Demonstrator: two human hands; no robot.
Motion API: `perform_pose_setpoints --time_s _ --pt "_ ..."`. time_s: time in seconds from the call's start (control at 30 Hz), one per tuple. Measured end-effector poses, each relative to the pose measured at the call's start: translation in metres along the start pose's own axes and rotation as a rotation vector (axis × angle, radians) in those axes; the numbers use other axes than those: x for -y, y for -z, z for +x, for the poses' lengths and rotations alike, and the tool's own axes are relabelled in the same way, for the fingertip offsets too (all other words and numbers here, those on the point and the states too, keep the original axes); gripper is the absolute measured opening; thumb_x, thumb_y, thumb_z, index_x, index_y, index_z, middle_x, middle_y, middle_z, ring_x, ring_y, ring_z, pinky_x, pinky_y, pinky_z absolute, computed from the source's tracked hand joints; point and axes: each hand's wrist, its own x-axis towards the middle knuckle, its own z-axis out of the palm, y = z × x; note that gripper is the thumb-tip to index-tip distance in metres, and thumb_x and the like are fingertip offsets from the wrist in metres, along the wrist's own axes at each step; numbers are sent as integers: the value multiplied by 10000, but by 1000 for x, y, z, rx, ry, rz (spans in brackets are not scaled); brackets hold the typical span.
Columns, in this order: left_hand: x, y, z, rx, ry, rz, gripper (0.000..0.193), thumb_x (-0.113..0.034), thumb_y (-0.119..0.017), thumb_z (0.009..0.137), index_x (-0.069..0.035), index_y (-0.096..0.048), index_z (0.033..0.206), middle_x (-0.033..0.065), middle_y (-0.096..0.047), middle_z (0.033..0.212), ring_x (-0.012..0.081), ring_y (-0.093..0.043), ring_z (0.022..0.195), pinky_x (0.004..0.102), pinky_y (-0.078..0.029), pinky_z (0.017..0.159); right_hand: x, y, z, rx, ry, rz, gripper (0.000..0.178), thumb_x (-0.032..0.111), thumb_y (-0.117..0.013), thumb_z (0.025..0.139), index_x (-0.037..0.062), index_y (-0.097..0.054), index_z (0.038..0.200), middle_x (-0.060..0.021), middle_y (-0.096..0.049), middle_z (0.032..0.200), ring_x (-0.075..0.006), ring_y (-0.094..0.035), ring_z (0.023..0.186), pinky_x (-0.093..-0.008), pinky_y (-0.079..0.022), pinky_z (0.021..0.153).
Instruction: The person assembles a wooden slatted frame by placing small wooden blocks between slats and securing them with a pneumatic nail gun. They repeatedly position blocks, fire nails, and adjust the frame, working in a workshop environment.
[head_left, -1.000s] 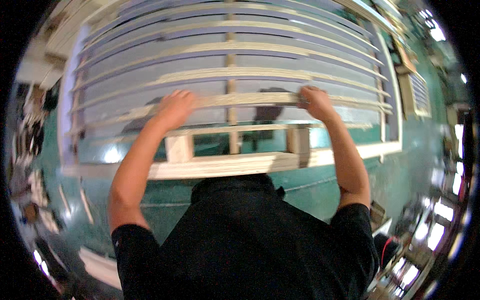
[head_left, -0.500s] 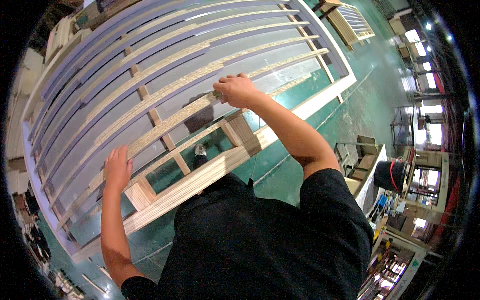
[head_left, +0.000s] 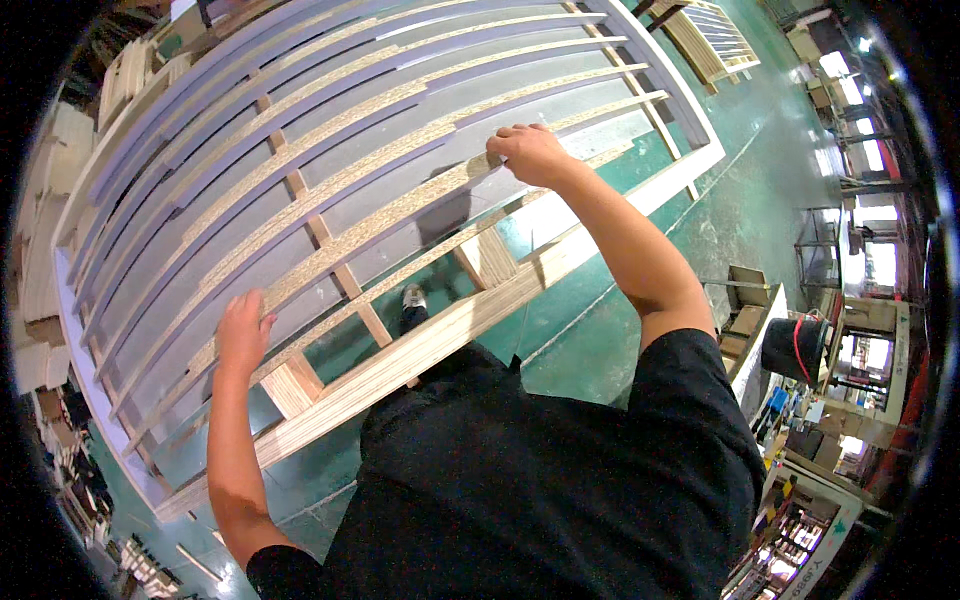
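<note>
A long speckled chipboard strip lies across the large wooden slatted frame, between my two hands. Toward the right part of the strip, my right hand is closed over it with bent fingers. My left hand grips the strip near its left part, fingers over the far side and thumb on the near side. More chipboard strips with grey-purple sides run roughly parallel beyond it. Close to the near rail, short wood blocks join that rail to a thin slat.
Crosspieces run beneath the strips. A smaller slatted frame stands at the far right. On the right are a black bucket with a red band and a cluttered bench. Stacked boards line the left. My shoe shows through the frame.
My right hand has slid to the right along the chipboard strip. My left hand stays at nearly the same place on it. The whole view has shifted slightly.
</note>
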Motion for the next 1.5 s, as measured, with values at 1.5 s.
perform_pose_setpoints --time_s 1.5 --pt "3 8 14 29 -12 54 475 -153 -813 782 -74 -607 1202 152 -683 1176 357 -618 1149 488 -404 1068 -75 -20 -16 -255 -180 34 184 86 -601 896 134 -675 1057 -73 -705 1085 -332 -648 1114 -463 -547 896"
